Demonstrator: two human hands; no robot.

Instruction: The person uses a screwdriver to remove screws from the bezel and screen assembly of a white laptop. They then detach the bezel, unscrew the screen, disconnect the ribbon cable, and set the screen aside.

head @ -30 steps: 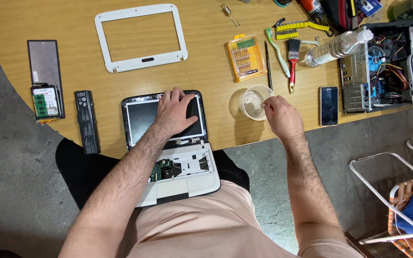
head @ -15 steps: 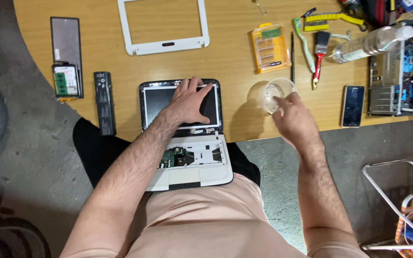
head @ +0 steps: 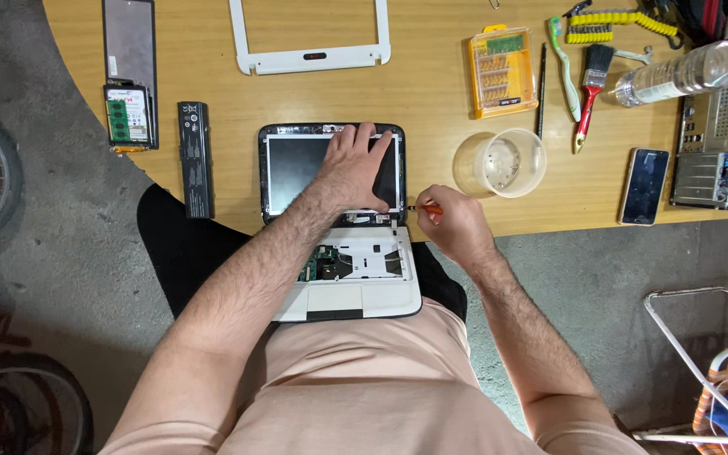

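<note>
The wooden table (head: 431, 126) has a small open laptop (head: 334, 227) at its near edge, half hanging over the person's lap. The left hand (head: 354, 168) lies flat and open on the dark screen (head: 292, 173), pressing it down. The right hand (head: 457, 223) is closed around a little orange screwdriver (head: 425, 208), just right of the laptop. The tool lies sideways, its tip pointing left at the right hinge. A clear plastic cup (head: 507, 162) sits a bit farther back and right. Bare table lies between them.
</note>
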